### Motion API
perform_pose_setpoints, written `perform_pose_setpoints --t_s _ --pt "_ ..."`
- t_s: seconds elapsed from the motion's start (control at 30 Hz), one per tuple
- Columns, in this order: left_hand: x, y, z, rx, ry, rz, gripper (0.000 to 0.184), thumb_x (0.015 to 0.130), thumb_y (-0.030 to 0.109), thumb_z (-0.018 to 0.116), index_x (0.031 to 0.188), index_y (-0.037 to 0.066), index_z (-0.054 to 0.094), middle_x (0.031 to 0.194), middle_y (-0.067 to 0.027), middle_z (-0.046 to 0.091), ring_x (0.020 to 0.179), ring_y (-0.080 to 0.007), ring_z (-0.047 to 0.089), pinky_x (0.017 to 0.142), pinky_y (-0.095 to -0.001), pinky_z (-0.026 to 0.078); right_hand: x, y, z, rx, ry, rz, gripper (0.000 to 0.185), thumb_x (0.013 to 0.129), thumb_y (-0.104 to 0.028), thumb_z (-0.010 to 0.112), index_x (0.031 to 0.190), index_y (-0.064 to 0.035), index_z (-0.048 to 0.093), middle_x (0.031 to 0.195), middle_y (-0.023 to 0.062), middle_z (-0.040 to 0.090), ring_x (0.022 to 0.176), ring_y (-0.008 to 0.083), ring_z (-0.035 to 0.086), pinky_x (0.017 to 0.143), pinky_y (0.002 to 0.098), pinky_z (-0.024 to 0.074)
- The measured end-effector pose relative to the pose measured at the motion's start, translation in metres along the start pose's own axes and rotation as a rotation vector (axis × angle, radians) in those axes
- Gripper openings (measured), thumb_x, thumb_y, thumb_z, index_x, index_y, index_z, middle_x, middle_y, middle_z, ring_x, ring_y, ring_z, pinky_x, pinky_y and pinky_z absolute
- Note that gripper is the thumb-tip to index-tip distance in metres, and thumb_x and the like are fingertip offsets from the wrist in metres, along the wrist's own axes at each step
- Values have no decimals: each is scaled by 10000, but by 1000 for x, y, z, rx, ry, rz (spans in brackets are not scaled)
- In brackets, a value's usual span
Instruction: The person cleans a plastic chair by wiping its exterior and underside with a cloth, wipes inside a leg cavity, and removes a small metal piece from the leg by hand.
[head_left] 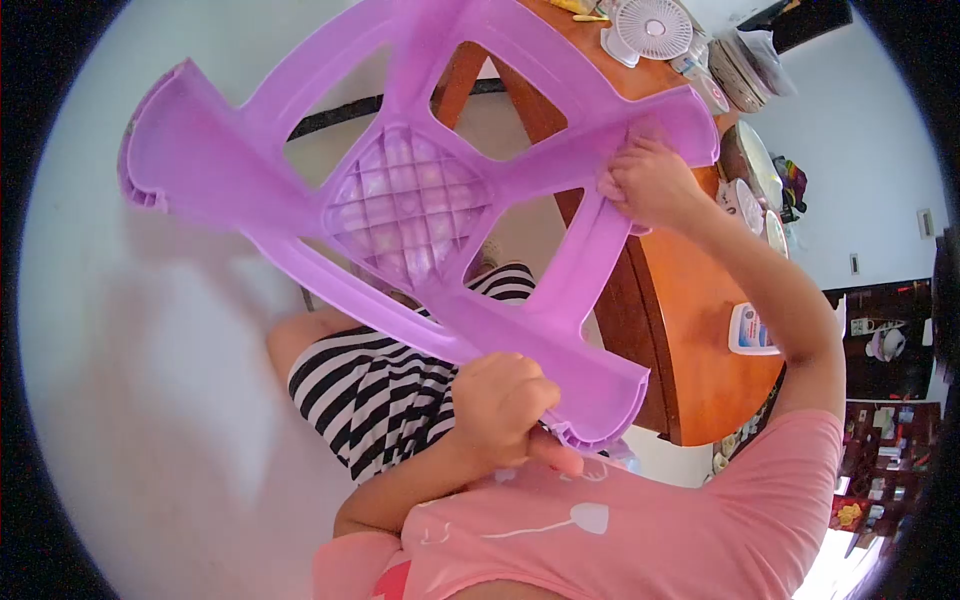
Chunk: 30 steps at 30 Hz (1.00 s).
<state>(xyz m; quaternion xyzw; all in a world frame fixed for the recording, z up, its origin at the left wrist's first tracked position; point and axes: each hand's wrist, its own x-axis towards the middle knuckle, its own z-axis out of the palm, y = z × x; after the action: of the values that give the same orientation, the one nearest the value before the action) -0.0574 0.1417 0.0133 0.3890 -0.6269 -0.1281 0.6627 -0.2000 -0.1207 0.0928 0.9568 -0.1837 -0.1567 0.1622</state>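
A purple plastic stool (pixel 560 165) is held up with its underside towards me, its ribbed seat centre (pixel 405 205) framed by open gaps and its hollow legs spread outwards. My left hand (pixel 505 405) is closed round the edge of the lower leg, close to the pink shirt. On the right side, my right hand (pixel 650 185) has curled fingers gripping the stool where the right leg meets a side brace. Some of its fingertips are hidden against the plastic.
A brown wooden table (pixel 710 330) stands right of the stool, bearing a white fan (pixel 652 28), bowls and a white tub (pixel 752 330). Striped shorts (pixel 375 395) and a leg show beneath the stool. Cluttered shelves (pixel 890 465) stand at the far right.
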Motion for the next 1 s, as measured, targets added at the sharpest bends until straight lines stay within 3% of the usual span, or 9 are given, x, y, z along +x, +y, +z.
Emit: perform_pose_setpoints --t_s 0.1,0.17,0.33,0.57,0.67,0.73,0.8,0.83,1.0 --pt "-3 -4 -10 22 -22 20 603 670 679 505 763 85 460 586 -38 409 464 -220 434 439 -326 330 -12 -48 -10 26 36 -12 178 792 -214 523 815 -46 580 829 139 572 838 320 546 801 415 426" --pt "-4 -7 -10 34 -37 25 608 676 687 489 760 85 460 581 -36 408 461 -218 434 436 -324 330 -26 -85 -8 540 24 -196 202 819 -217 526 912 -51 593 934 142 580 886 316 550 809 417 431" --pt "1 -7 0 24 -37 49 600 675 679 499 751 85 461 581 -35 405 461 -214 436 427 -316 327 -31 -114 -30 966 -345 -195 208 861 -226 506 919 -61 619 908 153 606 912 310 562 826 405 434" --pt "5 -2 12 19 -80 53 573 635 633 580 753 83 469 595 -41 403 468 -218 431 422 -318 326 -26 -52 -21 364 -90 -114 181 807 -182 541 882 -37 620 895 138 625 897 318 569 824 396 439" --pt "4 -7 4 21 -78 52 572 623 630 592 746 85 469 599 -44 404 471 -218 431 423 -318 327 -33 -94 -25 806 -62 -103 174 777 -173 556 856 -27 608 874 137 626 889 327 566 819 398 440" --pt "2 -7 6 14 -66 44 572 621 632 592 741 87 467 600 -43 405 471 -217 433 421 -318 327 -28 -96 -21 793 -114 -342 204 775 -191 548 884 -27 603 885 142 613 873 334 567 817 405 442" --pt "1 -4 12 66 -87 52 571 650 650 559 732 93 465 587 -36 406 470 -214 445 416 -321 327 -24 -83 -27 569 -432 -48 226 785 -211 532 916 -43 607 862 140 601 844 328 572 815 411 443" --pt "0 -2 12 65 -91 49 571 650 650 559 732 93 465 587 -36 406 470 -214 445 416 -321 327 -28 -69 -4 588 -109 -40 223 789 -222 519 910 -57 608 821 127 596 853 316 569 794 409 450" --pt "1 1 1 40 -144 -118 436 592 548 601 523 142 458 563 -27 458 497 -244 480 447 -370 327 -4 -1 14 -4 99 6 222 780 -251 522 880 -73 612 792 131 598 937 291 543 754 409 459"
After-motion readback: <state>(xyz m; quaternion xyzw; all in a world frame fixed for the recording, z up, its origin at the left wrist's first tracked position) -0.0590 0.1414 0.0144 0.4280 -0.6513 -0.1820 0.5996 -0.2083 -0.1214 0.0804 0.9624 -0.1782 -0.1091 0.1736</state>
